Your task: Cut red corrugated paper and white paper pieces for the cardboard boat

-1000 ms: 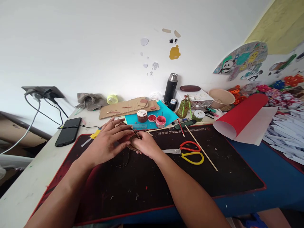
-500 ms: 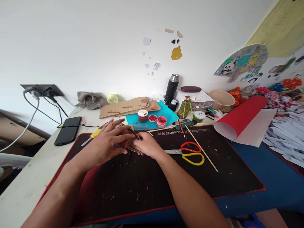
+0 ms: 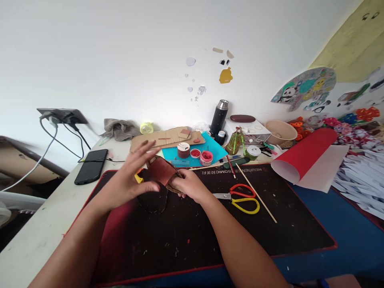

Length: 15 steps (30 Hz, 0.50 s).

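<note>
A reddish-brown cardboard piece (image 3: pixel 161 170) is pinched by the right hand (image 3: pixel 189 185) above the dark mat (image 3: pixel 189 224), while the left hand (image 3: pixel 126 180) is held spread beside it.

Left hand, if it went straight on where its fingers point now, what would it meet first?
Probably the flat cardboard lying beyond it: the left hand points forward and a little right, towards it. Height is unclear from this single view, so it might pass above.
</note>
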Each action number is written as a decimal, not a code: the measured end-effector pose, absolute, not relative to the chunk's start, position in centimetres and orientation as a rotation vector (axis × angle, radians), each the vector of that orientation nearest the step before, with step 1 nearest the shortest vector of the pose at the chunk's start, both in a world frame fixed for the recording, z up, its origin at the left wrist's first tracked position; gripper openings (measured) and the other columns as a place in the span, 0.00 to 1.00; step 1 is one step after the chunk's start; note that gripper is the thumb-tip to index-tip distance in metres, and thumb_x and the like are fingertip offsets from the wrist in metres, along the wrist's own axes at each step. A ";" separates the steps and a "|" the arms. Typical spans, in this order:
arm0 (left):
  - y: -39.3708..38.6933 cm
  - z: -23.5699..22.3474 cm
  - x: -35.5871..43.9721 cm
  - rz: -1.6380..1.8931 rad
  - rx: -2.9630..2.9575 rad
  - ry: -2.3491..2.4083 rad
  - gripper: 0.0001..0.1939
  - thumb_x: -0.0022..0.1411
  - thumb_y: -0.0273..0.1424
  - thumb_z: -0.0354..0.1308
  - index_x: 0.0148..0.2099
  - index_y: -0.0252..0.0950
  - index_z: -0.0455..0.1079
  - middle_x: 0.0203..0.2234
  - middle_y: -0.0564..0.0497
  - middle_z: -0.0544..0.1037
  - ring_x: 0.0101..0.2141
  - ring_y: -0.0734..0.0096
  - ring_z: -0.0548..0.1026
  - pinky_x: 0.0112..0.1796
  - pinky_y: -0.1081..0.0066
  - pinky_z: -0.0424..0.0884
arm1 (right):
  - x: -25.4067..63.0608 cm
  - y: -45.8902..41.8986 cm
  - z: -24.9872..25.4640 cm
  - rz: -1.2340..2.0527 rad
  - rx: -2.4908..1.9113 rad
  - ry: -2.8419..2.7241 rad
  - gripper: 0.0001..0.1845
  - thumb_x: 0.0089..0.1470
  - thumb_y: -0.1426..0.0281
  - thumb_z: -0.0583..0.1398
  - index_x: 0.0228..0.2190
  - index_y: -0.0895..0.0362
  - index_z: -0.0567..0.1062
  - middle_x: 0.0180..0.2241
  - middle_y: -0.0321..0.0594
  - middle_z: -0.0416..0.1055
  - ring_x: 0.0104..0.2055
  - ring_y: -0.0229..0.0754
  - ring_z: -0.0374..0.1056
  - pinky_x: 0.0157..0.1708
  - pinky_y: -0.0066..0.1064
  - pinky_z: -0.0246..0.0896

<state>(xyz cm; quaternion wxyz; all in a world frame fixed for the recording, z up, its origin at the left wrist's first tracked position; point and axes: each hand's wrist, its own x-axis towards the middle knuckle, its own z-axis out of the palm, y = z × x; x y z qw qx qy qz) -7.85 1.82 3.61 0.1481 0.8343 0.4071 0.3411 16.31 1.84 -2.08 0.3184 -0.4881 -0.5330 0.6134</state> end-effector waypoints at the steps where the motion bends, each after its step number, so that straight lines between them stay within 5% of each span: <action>1: 2.1 3.7 -8.3 1.094 2.248 1.254 0.48 0.62 0.60 0.70 0.79 0.53 0.62 0.79 0.43 0.60 0.77 0.33 0.54 0.73 0.32 0.52 | 16.4 1.9 -2.0 1.636 -1.267 -1.382 0.11 0.58 0.60 0.67 0.36 0.55 0.78 0.23 0.32 0.73 0.18 0.37 0.67 0.16 0.26 0.56; 8: 3.4 2.8 -8.8 1.149 1.196 1.050 0.45 0.58 0.57 0.74 0.71 0.45 0.72 0.67 0.33 0.77 0.66 0.35 0.75 0.64 0.39 0.74 | 17.2 2.0 -1.3 1.840 -1.014 -1.148 0.14 0.51 0.61 0.69 0.36 0.57 0.78 0.25 0.34 0.74 0.18 0.34 0.62 0.16 0.26 0.49; 15: 2.6 1.9 -5.5 1.104 1.133 0.786 0.31 0.60 0.53 0.74 0.60 0.44 0.81 0.61 0.38 0.83 0.63 0.36 0.77 0.63 0.41 0.73 | 17.1 1.9 -1.2 1.890 -0.972 -1.108 0.16 0.46 0.61 0.72 0.33 0.58 0.78 0.25 0.35 0.74 0.18 0.34 0.61 0.16 0.27 0.45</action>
